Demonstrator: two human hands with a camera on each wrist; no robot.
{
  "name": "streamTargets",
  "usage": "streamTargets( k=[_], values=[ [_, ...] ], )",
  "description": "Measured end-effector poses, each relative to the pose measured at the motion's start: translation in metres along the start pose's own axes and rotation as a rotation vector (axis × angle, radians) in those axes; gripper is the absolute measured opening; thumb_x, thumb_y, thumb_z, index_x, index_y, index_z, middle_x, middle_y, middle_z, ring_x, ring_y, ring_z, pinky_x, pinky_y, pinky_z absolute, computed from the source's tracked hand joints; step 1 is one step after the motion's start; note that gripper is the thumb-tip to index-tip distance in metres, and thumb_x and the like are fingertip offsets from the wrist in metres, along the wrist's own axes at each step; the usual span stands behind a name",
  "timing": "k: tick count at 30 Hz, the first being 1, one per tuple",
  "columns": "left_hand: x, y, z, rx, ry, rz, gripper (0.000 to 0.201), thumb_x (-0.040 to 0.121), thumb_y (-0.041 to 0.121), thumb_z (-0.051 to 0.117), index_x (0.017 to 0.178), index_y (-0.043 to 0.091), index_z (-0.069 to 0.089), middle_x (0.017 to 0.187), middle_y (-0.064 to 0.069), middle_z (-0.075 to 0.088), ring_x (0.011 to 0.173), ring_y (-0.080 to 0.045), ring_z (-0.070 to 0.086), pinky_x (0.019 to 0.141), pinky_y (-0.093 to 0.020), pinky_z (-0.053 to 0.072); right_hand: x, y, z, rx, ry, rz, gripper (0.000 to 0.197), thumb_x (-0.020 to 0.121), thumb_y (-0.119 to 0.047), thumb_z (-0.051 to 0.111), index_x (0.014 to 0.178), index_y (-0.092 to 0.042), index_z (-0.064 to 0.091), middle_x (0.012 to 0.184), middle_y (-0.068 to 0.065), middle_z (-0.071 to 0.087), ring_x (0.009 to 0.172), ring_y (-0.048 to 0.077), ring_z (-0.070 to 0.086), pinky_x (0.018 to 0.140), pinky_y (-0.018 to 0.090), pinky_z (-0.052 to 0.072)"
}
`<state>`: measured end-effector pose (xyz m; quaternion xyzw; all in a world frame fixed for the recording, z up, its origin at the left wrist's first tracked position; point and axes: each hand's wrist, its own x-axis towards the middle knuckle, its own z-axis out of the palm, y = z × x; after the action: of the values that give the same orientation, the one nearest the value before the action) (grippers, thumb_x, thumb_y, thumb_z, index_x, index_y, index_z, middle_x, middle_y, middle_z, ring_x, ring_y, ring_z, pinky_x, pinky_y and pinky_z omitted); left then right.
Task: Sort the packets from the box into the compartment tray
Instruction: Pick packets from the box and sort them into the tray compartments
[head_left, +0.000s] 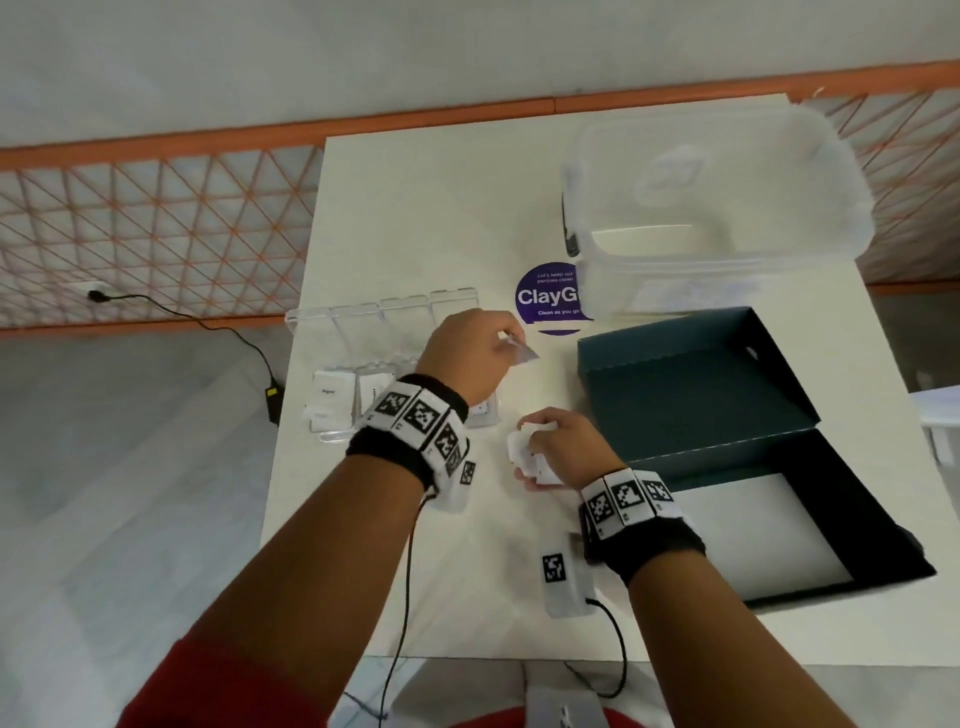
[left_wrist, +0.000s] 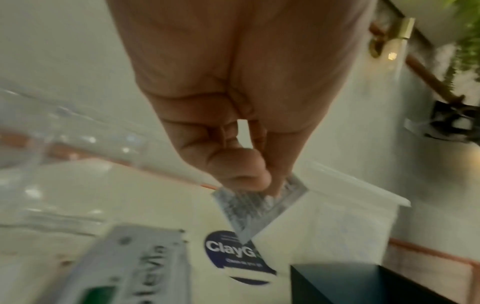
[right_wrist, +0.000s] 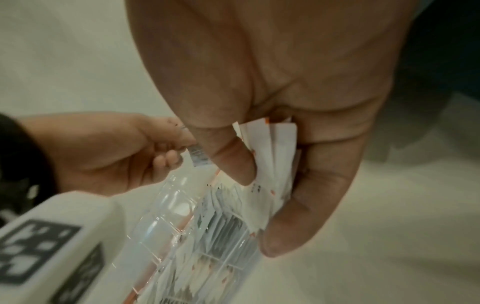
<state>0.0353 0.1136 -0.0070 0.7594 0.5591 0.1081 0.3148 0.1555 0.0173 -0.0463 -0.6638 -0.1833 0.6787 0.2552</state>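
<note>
My left hand (head_left: 470, 348) hovers over the right end of the clear compartment tray (head_left: 363, 322) and pinches one small grey speckled packet (head_left: 522, 351) (left_wrist: 255, 207) between thumb and forefinger. My right hand (head_left: 558, 447) sits lower on the table and grips a bundle of white packets (head_left: 524, 452) (right_wrist: 270, 162) with orange marks. The tray's near compartments hold white packets (head_left: 335, 397). The dark box (head_left: 727, 415) lies open at the right, a white sheet (head_left: 753, 530) in its base.
A large clear plastic tub (head_left: 711, 208) stands at the back right of the white table (head_left: 415, 208). A round purple sticker (head_left: 550, 299) lies between tray and tub. A white marker device (head_left: 563, 582) with a cable rests near the front edge.
</note>
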Motion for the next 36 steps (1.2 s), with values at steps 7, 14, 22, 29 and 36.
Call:
streamTargets(
  k=[7, 14, 22, 29, 36],
  values=[
    [-0.031, -0.052, -0.03, -0.434, 0.003, -0.18, 0.024, 0.085, 0.015, 0.05, 0.078, 0.025, 0.071, 0.072, 0.001, 0.069, 0.063, -0.016, 0.069, 0.062, -0.027, 0.052, 0.002, -0.011, 0.012, -0.008, -0.015, -0.044, 0.026, 0.088, 0.011, 0.047, 0.104, -0.005, 0.061, 0.092, 0.02, 0.063, 0.068, 0.031, 0.063, 0.054, 0.031, 0.056],
    [-0.036, -0.074, -0.031, -0.433, 0.01, -0.194, 0.021, 0.078, 0.013, 0.065, 0.077, 0.033, 0.065, 0.078, 0.006, 0.07, 0.06, -0.012, 0.066, 0.068, -0.042, 0.057, 0.008, -0.007, 0.021, 0.004, 0.009, -0.054, 0.024, 0.088, 0.01, 0.049, 0.097, -0.008, 0.063, 0.097, 0.026, 0.063, 0.063, 0.033, 0.064, 0.053, 0.032, 0.056],
    [-0.031, -0.078, -0.025, -0.423, -0.048, -0.207, 0.038, 0.084, -0.001, 0.058, 0.093, 0.036, 0.057, 0.096, 0.006, 0.067, 0.061, -0.009, 0.067, 0.065, -0.029, 0.056, 0.01, -0.004, 0.023, -0.006, 0.015, -0.056, 0.025, 0.088, 0.008, 0.049, 0.103, -0.007, 0.064, 0.101, 0.025, 0.063, 0.069, 0.034, 0.066, 0.055, 0.033, 0.057],
    [-0.021, -0.075, -0.034, -0.285, -0.093, -0.148, 0.028, 0.087, 0.008, 0.05, 0.091, 0.03, 0.066, 0.078, 0.014, 0.062, 0.042, -0.003, 0.046, 0.041, -0.014, 0.036, 0.009, -0.005, 0.02, 0.019, 0.013, -0.061, 0.027, 0.088, 0.009, 0.047, 0.102, -0.008, 0.062, 0.099, 0.022, 0.062, 0.07, 0.034, 0.065, 0.06, 0.035, 0.057],
    [-0.012, -0.074, -0.02, -0.197, -0.132, -0.121, 0.026, 0.081, 0.02, 0.075, 0.097, 0.031, 0.058, 0.095, 0.012, 0.065, 0.076, -0.002, 0.06, 0.063, -0.019, 0.043, 0.01, -0.004, 0.015, 0.038, 0.023, -0.069, 0.025, 0.089, 0.01, 0.046, 0.101, -0.006, 0.061, 0.099, 0.024, 0.062, 0.071, 0.035, 0.063, 0.061, 0.034, 0.055]
  ],
)
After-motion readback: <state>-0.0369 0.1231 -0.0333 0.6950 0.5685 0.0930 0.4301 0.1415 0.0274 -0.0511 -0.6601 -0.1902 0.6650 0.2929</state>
